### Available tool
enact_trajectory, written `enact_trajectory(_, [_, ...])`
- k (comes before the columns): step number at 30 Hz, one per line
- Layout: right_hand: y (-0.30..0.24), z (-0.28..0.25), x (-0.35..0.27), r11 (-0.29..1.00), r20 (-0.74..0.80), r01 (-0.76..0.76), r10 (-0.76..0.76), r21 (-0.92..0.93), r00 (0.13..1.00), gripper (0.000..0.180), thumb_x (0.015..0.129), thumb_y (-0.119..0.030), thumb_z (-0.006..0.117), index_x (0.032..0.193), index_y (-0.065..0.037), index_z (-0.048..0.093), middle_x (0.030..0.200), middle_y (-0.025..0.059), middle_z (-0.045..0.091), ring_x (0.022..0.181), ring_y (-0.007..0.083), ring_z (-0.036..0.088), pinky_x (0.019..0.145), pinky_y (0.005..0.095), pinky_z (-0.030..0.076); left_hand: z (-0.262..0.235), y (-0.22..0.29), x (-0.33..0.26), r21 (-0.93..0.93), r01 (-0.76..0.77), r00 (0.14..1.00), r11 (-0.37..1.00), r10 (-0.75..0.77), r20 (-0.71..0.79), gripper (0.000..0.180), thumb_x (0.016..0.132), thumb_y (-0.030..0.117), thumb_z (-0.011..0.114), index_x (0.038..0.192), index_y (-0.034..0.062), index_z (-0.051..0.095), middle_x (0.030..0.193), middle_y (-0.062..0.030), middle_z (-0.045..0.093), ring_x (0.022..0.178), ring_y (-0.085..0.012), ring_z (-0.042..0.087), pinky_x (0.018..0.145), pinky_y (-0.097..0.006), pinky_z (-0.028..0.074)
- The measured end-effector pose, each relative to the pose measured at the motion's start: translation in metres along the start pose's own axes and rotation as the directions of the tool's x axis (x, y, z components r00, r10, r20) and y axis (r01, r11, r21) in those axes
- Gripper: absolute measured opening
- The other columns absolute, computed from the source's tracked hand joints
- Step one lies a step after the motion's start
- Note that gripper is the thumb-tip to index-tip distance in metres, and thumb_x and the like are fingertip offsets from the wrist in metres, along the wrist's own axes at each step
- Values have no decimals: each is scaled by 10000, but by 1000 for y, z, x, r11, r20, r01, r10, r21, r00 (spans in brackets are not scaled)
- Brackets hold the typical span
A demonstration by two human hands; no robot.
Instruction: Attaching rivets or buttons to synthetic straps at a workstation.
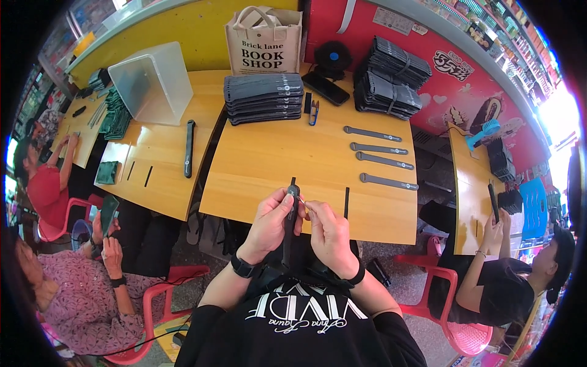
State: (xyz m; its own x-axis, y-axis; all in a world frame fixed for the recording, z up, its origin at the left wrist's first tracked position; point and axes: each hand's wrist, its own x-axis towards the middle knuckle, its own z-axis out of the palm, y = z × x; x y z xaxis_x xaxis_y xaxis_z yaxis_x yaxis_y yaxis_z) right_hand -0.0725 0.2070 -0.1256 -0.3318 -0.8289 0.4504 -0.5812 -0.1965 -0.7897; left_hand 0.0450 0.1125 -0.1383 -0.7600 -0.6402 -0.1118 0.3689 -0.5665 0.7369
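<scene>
My left hand (269,221) grips a long dark grey strap (290,214) upright near the front edge of a wooden table (263,165). My right hand (327,231) pinches something small and thin against the strap's upper end. Several finished grey straps (379,157) lie in a row on the table's right side. A thin black strip (346,202) lies just right of my hands.
A stack of grey straps (263,96), a canvas tote bag (264,40), a phone (326,88), small snips (313,112) and bundled straps (389,77) sit at the back. A clear plastic bin (153,81) stands on the left table. Other people sit left and right on red chairs.
</scene>
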Motion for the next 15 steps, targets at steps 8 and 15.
enact_trajectory(8, [-2, 3, -1, 1000, -94, 20, -20, 6, 995, 157, 912, 98, 515, 1043, 35, 573, 820, 144, 616, 683, 232, 634, 614, 306, 518, 8, -1, 1, -4, -19, 1000, 1000, 19, 1, 217, 1021, 220, 446, 1058, 39, 558, 811, -63, 621, 589, -148, 578, 533, -256, 468])
enact_trajectory(15, [1, 1, -2, 1000, -96, 30, -31, -9, 995, 170, 911, 108, 509, 1056, 40, 565, 816, 141, 609, 655, 213, 618, 584, 286, 504, 11, -1, 2, -24, -5, 1000, 1000, 5, 11, 211, 1023, 214, 445, 1051, 40, 559, 816, -61, 610, 597, -142, 570, 537, -255, 464])
